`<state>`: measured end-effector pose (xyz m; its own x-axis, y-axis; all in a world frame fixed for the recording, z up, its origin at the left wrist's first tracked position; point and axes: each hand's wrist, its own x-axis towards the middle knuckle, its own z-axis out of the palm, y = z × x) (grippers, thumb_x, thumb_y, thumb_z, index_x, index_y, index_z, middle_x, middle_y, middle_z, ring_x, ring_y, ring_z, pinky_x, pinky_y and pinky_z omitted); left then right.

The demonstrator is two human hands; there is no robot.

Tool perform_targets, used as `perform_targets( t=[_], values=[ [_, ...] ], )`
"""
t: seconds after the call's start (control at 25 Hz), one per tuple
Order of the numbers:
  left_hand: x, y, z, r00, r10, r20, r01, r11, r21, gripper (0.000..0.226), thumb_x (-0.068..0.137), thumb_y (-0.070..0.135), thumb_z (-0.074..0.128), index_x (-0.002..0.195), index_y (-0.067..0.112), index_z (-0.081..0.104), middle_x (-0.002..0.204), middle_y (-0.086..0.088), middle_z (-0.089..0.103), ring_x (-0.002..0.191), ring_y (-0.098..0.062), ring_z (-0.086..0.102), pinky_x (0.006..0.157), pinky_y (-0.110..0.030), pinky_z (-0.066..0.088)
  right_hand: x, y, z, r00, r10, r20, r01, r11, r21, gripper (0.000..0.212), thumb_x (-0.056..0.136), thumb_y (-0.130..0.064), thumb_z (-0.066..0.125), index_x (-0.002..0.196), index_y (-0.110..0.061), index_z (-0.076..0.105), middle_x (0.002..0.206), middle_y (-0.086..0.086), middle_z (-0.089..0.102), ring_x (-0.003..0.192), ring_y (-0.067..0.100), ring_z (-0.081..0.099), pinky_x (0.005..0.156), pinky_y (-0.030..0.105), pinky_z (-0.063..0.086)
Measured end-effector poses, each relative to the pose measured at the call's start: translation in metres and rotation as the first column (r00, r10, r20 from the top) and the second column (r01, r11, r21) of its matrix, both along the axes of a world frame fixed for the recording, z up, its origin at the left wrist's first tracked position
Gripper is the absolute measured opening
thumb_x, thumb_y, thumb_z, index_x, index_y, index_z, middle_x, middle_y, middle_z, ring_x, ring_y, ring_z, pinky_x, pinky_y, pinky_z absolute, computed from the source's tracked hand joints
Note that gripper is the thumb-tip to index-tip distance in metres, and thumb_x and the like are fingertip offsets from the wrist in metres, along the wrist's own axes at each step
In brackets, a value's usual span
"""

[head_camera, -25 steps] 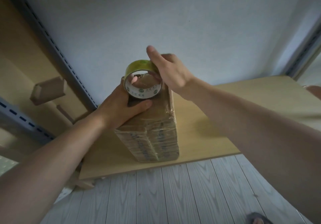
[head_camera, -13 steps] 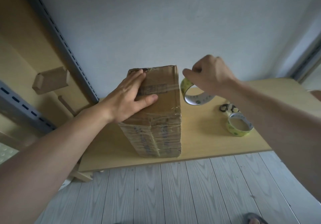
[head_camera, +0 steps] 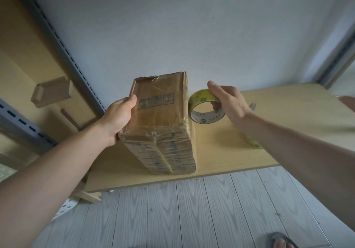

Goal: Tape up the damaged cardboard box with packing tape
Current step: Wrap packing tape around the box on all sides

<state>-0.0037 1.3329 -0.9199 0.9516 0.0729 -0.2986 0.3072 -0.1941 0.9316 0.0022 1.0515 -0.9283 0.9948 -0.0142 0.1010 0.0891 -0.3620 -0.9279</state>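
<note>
Pale wall [head_camera: 172, 36] rises behind a light wooden tabletop [head_camera: 230, 151]. The cardboard box [head_camera: 159, 109] stands at the tabletop's front edge, toward its left end. Its printed face is turned up, and that face's long side runs from the front edge back toward the wall. The left hand [head_camera: 119, 117] grips the box's left side, thumb hooked over the top edge. The right hand [head_camera: 228, 101] grasps a tape roll [head_camera: 201, 98] just beside the box's right side, the roll on edge with its core facing the front edge. Whether roll and box touch is unclear.
</note>
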Motion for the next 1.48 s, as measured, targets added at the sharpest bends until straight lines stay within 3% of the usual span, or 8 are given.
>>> perform_targets(
  t=[0.16,0.32,0.56,0.76,0.84,0.96,1.24,1.48],
  values=[
    [-0.009,0.010,-0.006,0.991,0.131,-0.034,-0.135,0.972,-0.195,0.033,0.104,0.040,0.051,0.100,0.013,0.068,0.070,-0.003,0.076,0.058,-0.017,0.073,0.050,-0.027,0.059,-0.003,0.007,0.008,0.997,0.060,-0.044,-0.047,0.968,0.245,0.066,0.091,-0.059,0.045,0.072,0.003,0.057,0.070,0.013,0.049,0.066,0.020,0.046,0.065,0.032,0.040],
    [-0.009,0.005,-0.039,0.973,0.160,-0.166,-0.200,0.944,-0.263,0.041,0.103,0.049,0.049,0.109,0.015,0.071,0.100,-0.011,0.078,0.086,-0.027,0.076,0.071,-0.036,0.062,-0.002,0.028,0.013,0.990,0.142,-0.023,-0.125,0.932,0.340,0.054,0.098,-0.055,0.044,0.065,-0.015,0.060,0.066,0.000,0.057,0.071,0.020,0.053,0.075,0.034,0.045],
    [0.008,0.035,-0.070,0.982,0.042,0.184,-0.124,0.878,0.462,0.027,0.102,0.036,0.050,0.115,0.016,0.062,0.116,-0.012,0.069,0.108,-0.031,0.065,0.097,-0.047,0.050,0.013,0.068,0.007,0.989,0.145,-0.015,-0.128,0.915,0.382,0.058,0.083,-0.067,0.056,0.066,-0.011,0.055,0.055,0.001,0.046,0.067,0.024,0.049,0.076,0.043,0.039],
    [0.004,0.055,-0.051,0.965,-0.147,0.218,0.214,0.922,-0.322,0.056,0.084,0.030,0.071,0.138,0.037,0.057,0.146,0.004,0.055,0.131,-0.016,0.054,0.109,-0.040,0.044,0.017,0.119,0.005,0.983,0.179,0.035,-0.182,0.954,0.238,0.058,0.089,-0.066,0.053,0.062,-0.015,0.044,0.049,-0.006,0.036,0.052,0.016,0.038,0.063,0.037,0.037],
    [0.001,0.049,-0.043,0.884,-0.373,0.282,0.429,0.886,-0.175,0.048,0.084,0.023,0.066,0.132,0.030,0.063,0.130,0.003,0.067,0.122,-0.013,0.061,0.105,-0.030,0.048,0.015,0.133,-0.004,0.980,0.193,0.057,-0.198,0.975,0.103,0.062,0.091,-0.066,0.052,0.059,-0.014,0.042,0.052,0.000,0.040,0.051,0.015,0.037,0.059,0.032,0.034],
    [-0.004,0.036,-0.061,0.856,-0.478,0.198,0.451,0.877,0.167,0.096,0.061,0.039,0.094,0.140,0.010,0.048,0.127,-0.006,0.067,0.119,-0.017,0.064,0.101,-0.035,0.053,0.006,0.145,-0.024,0.977,0.210,0.025,-0.210,0.978,-0.016,0.066,0.091,-0.066,0.052,0.057,-0.011,0.046,0.048,-0.007,0.050,0.046,0.010,0.046,0.052,0.028,0.042],
    [-0.004,0.029,-0.075,0.827,-0.510,0.236,0.492,0.860,0.134,0.080,0.078,-0.002,0.080,0.145,0.013,0.039,0.123,0.021,0.065,0.119,-0.001,0.060,0.096,-0.020,0.051,0.019,0.128,-0.013,0.967,0.254,-0.019,-0.251,0.938,-0.237,0.067,0.090,-0.068,0.051,0.053,-0.018,0.028,0.049,-0.002,0.033,0.044,0.013,0.031,0.047,0.025,0.029],
    [-0.001,0.037,-0.084,0.859,-0.495,0.128,0.461,0.858,0.229,0.128,0.059,0.061,0.089,0.158,0.041,0.012,0.166,0.020,0.011,0.151,0.005,0.008,0.126,-0.035,0.010,0.025,0.073,0.007,0.956,0.287,0.059,-0.219,0.833,-0.509,0.060,0.098,-0.055,0.046,0.054,-0.014,0.045,0.048,-0.002,0.044,0.039,0.012,0.040,0.044,0.023,0.031]
  ],
)
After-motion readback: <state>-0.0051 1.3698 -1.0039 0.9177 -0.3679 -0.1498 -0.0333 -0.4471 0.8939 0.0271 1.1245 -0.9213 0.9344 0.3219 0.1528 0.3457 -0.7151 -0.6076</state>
